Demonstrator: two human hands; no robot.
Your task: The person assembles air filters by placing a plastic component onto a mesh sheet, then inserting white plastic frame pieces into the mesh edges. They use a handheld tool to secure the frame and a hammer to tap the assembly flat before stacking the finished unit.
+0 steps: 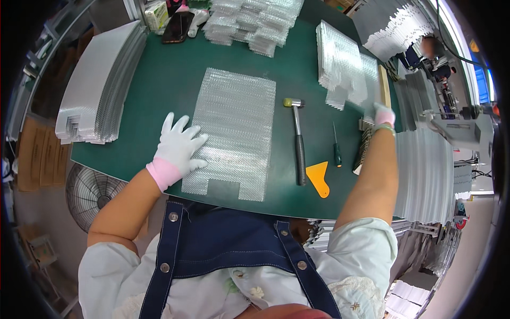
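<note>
A silvery, finely patterned flat sheet (234, 127) with a notch in its near edge lies on the green table in front of me. My left hand (178, 146), in a white glove with a pink cuff, rests with spread fingers on the sheet's left edge. Far to the right, my right hand (383, 115), gloved alike, is at the near corner of a stack of similar sheets (345, 64). Its fingers are smeared by motion, so whether they grip a sheet is unclear. Between the hands lie a hammer (298, 138), a green-handled pointed tool (337, 149) and a yellow scraper (319, 178).
More sheets are stacked on the left (101, 80) and at the back (252, 21) of the green table (164, 69). A dark phone (178, 26) lies at the back left. A wooden strip (384, 87) borders the right stack. A floor fan (95, 194) stands below the left edge.
</note>
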